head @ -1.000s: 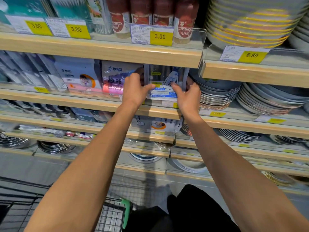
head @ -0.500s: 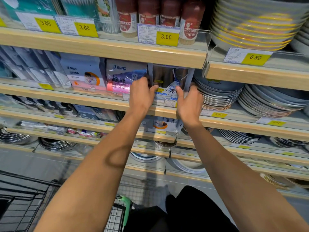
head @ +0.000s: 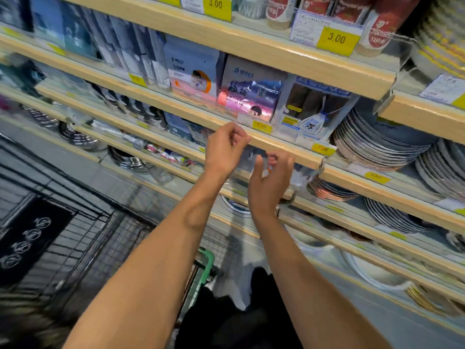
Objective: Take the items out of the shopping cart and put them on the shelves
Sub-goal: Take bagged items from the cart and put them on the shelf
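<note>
Pack (head: 312, 109) stood on shelf (head: 281, 147) between plates (head: 377, 147) and purple pack (head: 251, 96), left hand (head: 224, 152) and right hand (head: 269, 182) seen empty, fingers loosely curled, before shelf edge, cart (head: 88, 238) below left.

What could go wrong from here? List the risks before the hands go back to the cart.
1. The clear pack just shelved stands right at the shelf's front lip, beside the plate stack; it may tip forward.
2. The left hand and right hand, both empty, hang close under that lip and could knock the yellow price tags.
3. The view is blurred, so reaching into the cart could misjudge.
</note>
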`<state>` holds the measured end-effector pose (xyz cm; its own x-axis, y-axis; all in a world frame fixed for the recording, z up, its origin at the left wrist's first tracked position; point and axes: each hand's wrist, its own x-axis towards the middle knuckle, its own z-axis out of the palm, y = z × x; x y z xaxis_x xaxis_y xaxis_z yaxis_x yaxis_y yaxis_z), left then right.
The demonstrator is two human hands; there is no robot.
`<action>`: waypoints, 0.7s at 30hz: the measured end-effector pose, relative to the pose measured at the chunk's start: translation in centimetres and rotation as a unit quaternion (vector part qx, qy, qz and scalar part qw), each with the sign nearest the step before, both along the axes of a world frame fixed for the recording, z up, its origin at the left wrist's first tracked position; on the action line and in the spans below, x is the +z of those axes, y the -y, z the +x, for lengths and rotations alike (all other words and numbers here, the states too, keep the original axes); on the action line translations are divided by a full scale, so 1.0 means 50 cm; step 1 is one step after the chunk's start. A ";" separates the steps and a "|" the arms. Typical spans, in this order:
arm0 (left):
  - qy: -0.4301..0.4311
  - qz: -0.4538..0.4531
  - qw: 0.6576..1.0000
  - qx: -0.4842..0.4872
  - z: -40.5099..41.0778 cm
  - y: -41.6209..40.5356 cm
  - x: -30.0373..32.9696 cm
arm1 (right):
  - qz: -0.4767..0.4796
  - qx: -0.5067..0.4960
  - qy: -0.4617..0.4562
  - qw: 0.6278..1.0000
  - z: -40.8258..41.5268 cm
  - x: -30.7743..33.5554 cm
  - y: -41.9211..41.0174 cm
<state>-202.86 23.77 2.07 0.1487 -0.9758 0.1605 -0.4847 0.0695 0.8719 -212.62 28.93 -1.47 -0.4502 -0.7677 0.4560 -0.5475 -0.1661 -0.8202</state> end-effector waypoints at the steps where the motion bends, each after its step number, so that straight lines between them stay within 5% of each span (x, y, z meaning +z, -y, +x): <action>1: -0.007 0.018 1.000 -0.003 0.010 -0.008 -0.004 | -0.007 0.007 0.001 1.000 0.007 -0.008 -0.006; 8: -0.136 0.059 0.989 -0.012 0.019 0.002 0.030 | 0.006 -0.050 0.076 0.996 -0.005 0.034 0.010; 14: -0.126 0.049 0.989 -0.052 -0.059 0.063 0.104 | 0.012 -0.160 0.109 0.981 -0.104 0.108 0.065; 21: 0.096 0.046 0.994 0.011 -0.149 0.130 0.133 | 0.150 -0.172 0.138 0.964 -0.209 0.148 0.128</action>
<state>-210.32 17.26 8.72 0.1452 -0.9846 0.0976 -0.6435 -0.0190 0.7652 -223.07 22.55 5.92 -0.7744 -0.6295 0.0635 -0.2820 0.2536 -0.9253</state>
